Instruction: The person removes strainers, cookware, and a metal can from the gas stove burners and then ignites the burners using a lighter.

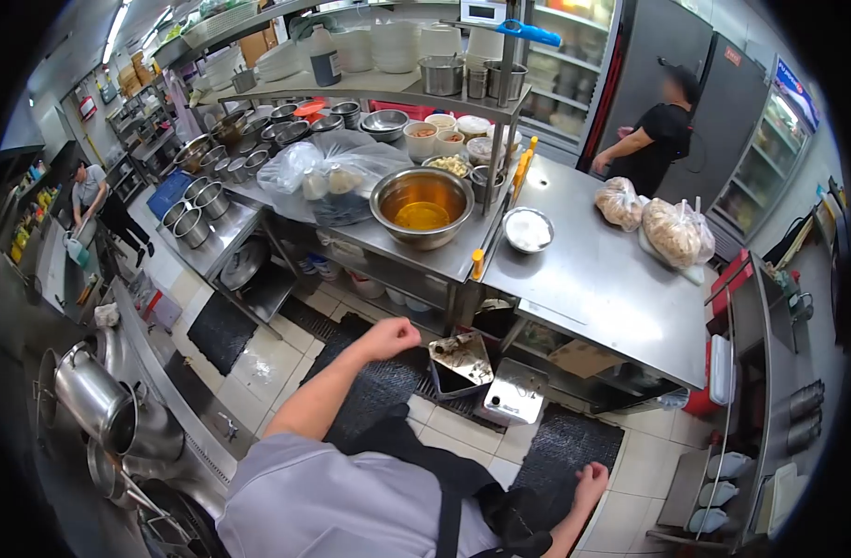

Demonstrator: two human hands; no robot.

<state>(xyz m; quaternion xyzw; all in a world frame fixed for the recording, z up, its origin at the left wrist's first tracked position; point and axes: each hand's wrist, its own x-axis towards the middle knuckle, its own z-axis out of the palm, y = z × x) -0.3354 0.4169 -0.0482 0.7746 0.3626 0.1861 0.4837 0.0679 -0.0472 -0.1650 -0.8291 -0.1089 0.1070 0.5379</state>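
Observation:
My left hand [391, 339] is curled into a loose fist in front of the steel worktable, above the floor mat, with nothing visible in it. Below and to its right stand an open dark-stained metal tin [461, 361] and a shiny square metal tin [515, 391]. My right hand [590, 484] hangs low at my side with its fingers bent inward, over another black mat [569, 456], and I see nothing in it. On the worktable ahead sits a large steel bowl [422, 206] of amber liquid. A small steel bowl [528, 230] of white contents is on the right-hand counter.
Tied plastic bags [672, 231] lie on the right counter [583, 288]. One co-worker [656, 130] is by the refrigerators, another [92, 200] at the far left. Big steel pots [92, 395] stand on the stove side. Wire shelving [723, 465] is at lower right.

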